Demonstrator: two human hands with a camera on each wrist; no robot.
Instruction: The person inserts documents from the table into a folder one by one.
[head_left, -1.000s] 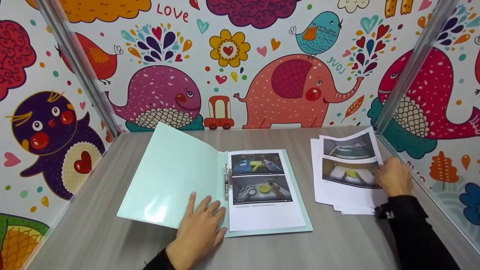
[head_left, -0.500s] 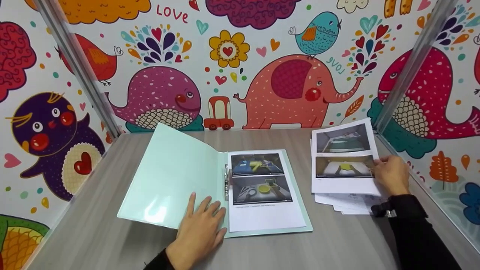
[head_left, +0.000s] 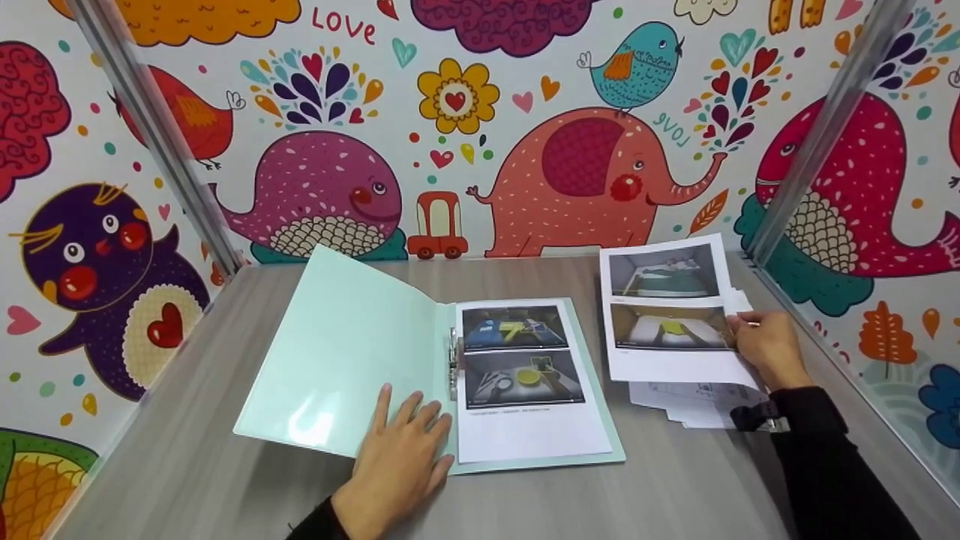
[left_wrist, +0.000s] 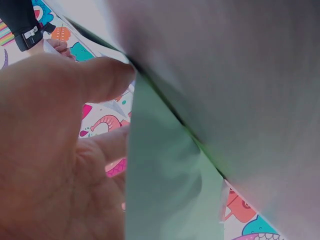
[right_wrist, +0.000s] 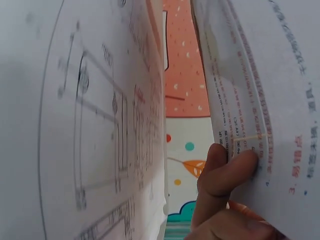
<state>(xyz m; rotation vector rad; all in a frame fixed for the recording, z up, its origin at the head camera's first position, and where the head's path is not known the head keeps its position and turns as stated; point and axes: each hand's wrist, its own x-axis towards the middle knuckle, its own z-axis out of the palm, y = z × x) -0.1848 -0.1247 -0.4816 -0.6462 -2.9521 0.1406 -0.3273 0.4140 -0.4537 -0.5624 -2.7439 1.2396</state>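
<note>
A pale green ring binder [head_left: 345, 352] lies opened on the table, its left cover tilted up. My left hand [head_left: 401, 457] rests with spread fingers on the lower part of that cover, near the spine. On the binder's right side lies a printed sheet [head_left: 532, 435] with two photos, beside the metal ring clip [head_left: 453, 364]. My right hand [head_left: 772, 349] pinches the right edge of a printed sheet [head_left: 664, 364], between thumb and fingers in the right wrist view. That sheet is raised over a stack of papers [head_left: 705, 416]; the one beneath bears line drawings [right_wrist: 100, 125].
The grey wood-grain table [head_left: 540, 502] stands in a booth. Walls [head_left: 457, 30] with cartoon animals close it in at the back and both sides, with metal posts [head_left: 817, 135] at the corners. A black wrist strap [head_left: 810, 412] sits on the right wrist.
My right hand has lifted the printed sheet off the stack and moved it left, uncovering papers beneath. The left hand and the binder have stayed in place.
</note>
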